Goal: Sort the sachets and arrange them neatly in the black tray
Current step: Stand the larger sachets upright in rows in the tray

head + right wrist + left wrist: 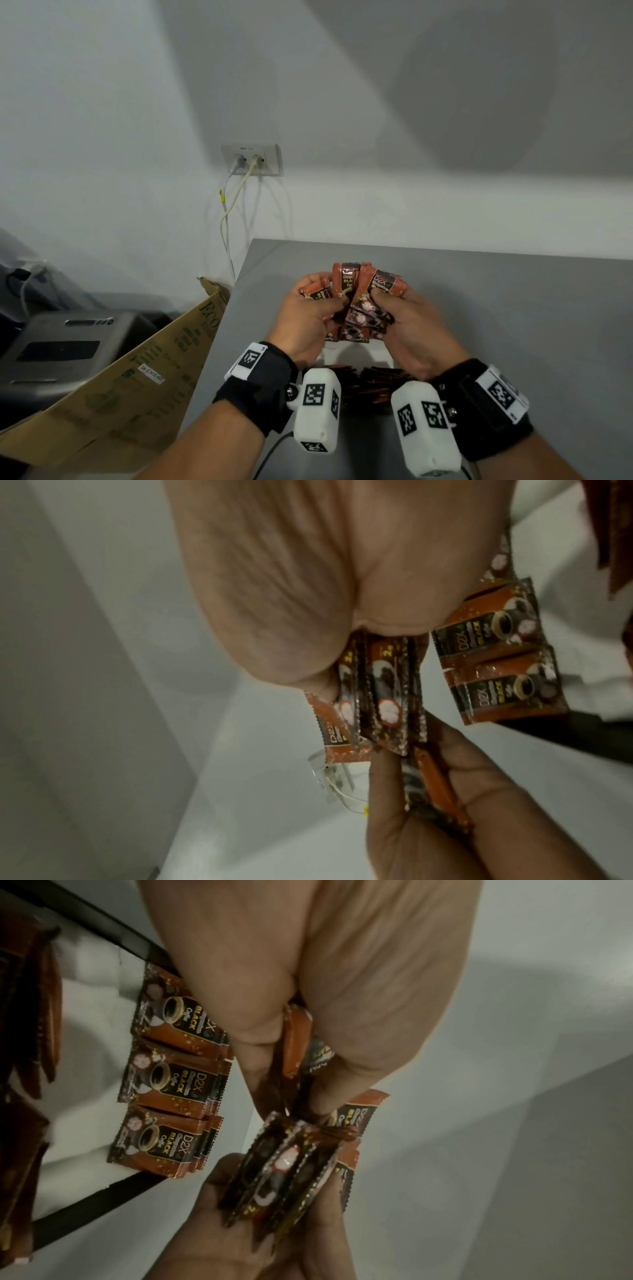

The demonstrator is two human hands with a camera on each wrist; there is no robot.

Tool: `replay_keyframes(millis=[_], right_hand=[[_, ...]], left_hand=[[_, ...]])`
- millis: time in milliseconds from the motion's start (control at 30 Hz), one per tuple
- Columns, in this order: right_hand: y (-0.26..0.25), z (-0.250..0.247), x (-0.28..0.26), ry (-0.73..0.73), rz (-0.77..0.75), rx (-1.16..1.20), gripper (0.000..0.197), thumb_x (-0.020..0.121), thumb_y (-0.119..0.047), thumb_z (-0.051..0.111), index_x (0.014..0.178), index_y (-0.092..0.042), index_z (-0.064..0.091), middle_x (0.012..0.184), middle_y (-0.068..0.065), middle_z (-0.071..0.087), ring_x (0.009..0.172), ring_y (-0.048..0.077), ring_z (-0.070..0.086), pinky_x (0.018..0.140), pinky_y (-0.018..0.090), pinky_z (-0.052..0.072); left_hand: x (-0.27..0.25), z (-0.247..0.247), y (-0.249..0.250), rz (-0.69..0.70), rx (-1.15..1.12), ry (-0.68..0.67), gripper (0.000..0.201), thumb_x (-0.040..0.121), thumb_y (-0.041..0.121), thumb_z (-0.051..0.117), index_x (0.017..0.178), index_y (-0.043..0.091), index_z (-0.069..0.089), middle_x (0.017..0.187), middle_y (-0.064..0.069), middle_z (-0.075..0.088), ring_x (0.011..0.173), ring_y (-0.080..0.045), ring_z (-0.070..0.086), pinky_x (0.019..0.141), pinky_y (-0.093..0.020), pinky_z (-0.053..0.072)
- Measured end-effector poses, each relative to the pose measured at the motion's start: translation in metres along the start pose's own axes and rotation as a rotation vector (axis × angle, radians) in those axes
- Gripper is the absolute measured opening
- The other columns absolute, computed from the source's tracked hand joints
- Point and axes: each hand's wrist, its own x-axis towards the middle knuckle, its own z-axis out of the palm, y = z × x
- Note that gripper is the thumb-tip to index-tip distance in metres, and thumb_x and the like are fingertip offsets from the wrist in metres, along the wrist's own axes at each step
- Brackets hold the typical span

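Head view, hands: left hand (310,317) and right hand (404,317) are raised together over the grey tabletop (513,325), both clamped on a fanned bunch of orange-and-black foil coffee sachets (359,298), thumbs on the front.
Head view, tray: the black tray with a white liner (329,356) sits right under the hands, mostly hidden by them, with more sachets lying in it near the wrists.
Head view, surroundings: brown cardboard box (144,370) leans at the table's left edge, white wall socket (252,159) with two cables plugged in behind.
Left wrist view: left-hand fingers (342,1042) pinch a few sachets edge-on; three small stacks of matching sachets (171,1074) lie in a row on the liner, label up.
Right wrist view: right hand grips several sachets side by side, and the left hand holds another below them; two of the stacks show beside it.
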Motion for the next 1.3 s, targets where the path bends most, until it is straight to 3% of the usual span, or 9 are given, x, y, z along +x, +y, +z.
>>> replay_keyframes(millis=[267, 367, 567, 700, 833, 967, 1067, 1133, 1300], right_hand=[[-0.005, -0.012, 0.005, 0.080, 0.037, 0.057, 0.030, 0.100, -0.006, 0.051, 0.127, 0.001, 0.062, 0.118, 0.029, 0.068, 0.114, 0.048, 0.063, 0.098, 0.064, 0.049], [-0.005, -0.017, 0.003, 0.075, 0.039, 0.085, 0.030, 0.101, -0.006, 0.050, 0.126, 0.004, 0.062, 0.119, 0.030, 0.067, 0.112, 0.047, 0.065, 0.097, 0.063, 0.050], [0.002, -0.006, -0.004, -0.026, -0.018, -0.005, 0.027, 0.097, -0.004, 0.055, 0.121, 0.002, 0.066, 0.115, 0.026, 0.071, 0.110, 0.041, 0.067, 0.095, 0.053, 0.055], [0.004, -0.002, -0.009, -0.034, -0.110, -0.183, 0.022, 0.096, -0.004, 0.059, 0.116, -0.006, 0.070, 0.106, 0.013, 0.077, 0.102, 0.029, 0.072, 0.080, 0.031, 0.058], [0.000, -0.001, -0.018, -0.097, -0.206, -0.482, 0.021, 0.094, -0.010, 0.066, 0.111, -0.021, 0.073, 0.100, -0.007, 0.078, 0.095, 0.010, 0.074, 0.077, 0.018, 0.056], [-0.008, -0.002, -0.017, -0.178, -0.215, -0.781, 0.015, 0.096, -0.031, 0.064, 0.109, -0.028, 0.072, 0.107, -0.009, 0.072, 0.102, 0.011, 0.069, 0.089, 0.026, 0.055], [-0.001, -0.011, -0.009, -0.129, -0.269, -1.197, 0.040, 0.084, -0.064, 0.053, 0.109, -0.037, 0.068, 0.121, -0.013, 0.045, 0.122, 0.015, 0.041, 0.106, 0.038, 0.043], [0.001, -0.011, -0.011, -0.128, -0.294, -1.263, 0.061, 0.080, -0.071, 0.052, 0.135, -0.045, 0.054, 0.136, -0.014, 0.033, 0.133, 0.013, 0.027, 0.116, 0.042, 0.033], [-0.022, -0.005, -0.021, -0.266, -0.371, -1.176, 0.132, 0.057, -0.066, 0.085, 0.158, -0.041, 0.003, 0.161, -0.027, -0.002, 0.149, -0.002, 0.000, 0.120, 0.027, 0.011]], left_hand=[[0.002, -0.007, 0.004, -0.033, 0.025, 0.066, 0.021, 0.098, 0.004, 0.049, 0.109, 0.007, 0.066, 0.100, -0.014, 0.073, 0.079, -0.020, 0.066, 0.058, -0.025, 0.050], [0.006, -0.010, 0.002, 0.073, 0.039, 0.116, 0.012, 0.094, -0.005, 0.058, 0.102, 0.004, 0.062, 0.099, -0.019, 0.071, 0.085, -0.024, 0.069, 0.073, -0.034, 0.059], [0.005, 0.005, -0.006, 0.010, 0.004, 0.064, 0.010, 0.093, 0.000, 0.062, 0.102, -0.002, 0.059, 0.096, -0.027, 0.064, 0.080, -0.030, 0.064, 0.073, -0.043, 0.055], [-0.006, 0.013, 0.003, -0.209, -0.178, -0.146, 0.051, 0.099, 0.024, 0.042, 0.132, -0.012, 0.054, 0.129, -0.032, 0.059, 0.115, -0.040, 0.059, 0.104, -0.050, 0.044], [-0.010, 0.014, -0.001, -0.263, -0.118, -0.225, 0.055, 0.091, 0.022, 0.061, 0.135, -0.010, 0.051, 0.129, -0.030, 0.057, 0.113, -0.037, 0.061, 0.100, -0.044, 0.049], [-0.014, 0.009, -0.006, -0.334, -0.133, -0.236, 0.039, 0.087, 0.016, 0.064, 0.120, -0.005, 0.065, 0.113, -0.023, 0.067, 0.101, -0.033, 0.068, 0.093, -0.042, 0.054], [-0.017, 0.008, -0.006, -0.338, -0.170, -0.233, 0.031, 0.091, 0.014, 0.058, 0.116, -0.002, 0.068, 0.110, -0.022, 0.068, 0.094, -0.031, 0.069, 0.085, -0.040, 0.056], [-0.017, 0.007, -0.007, -0.324, -0.159, -0.195, 0.035, 0.090, 0.013, 0.057, 0.119, -0.004, 0.065, 0.111, -0.024, 0.066, 0.089, -0.030, 0.069, 0.076, -0.038, 0.059], [-0.015, 0.003, -0.005, -0.271, -0.077, -0.169, 0.033, 0.090, 0.009, 0.061, 0.117, -0.011, 0.065, 0.109, -0.030, 0.067, 0.091, -0.036, 0.070, 0.075, -0.040, 0.059]])
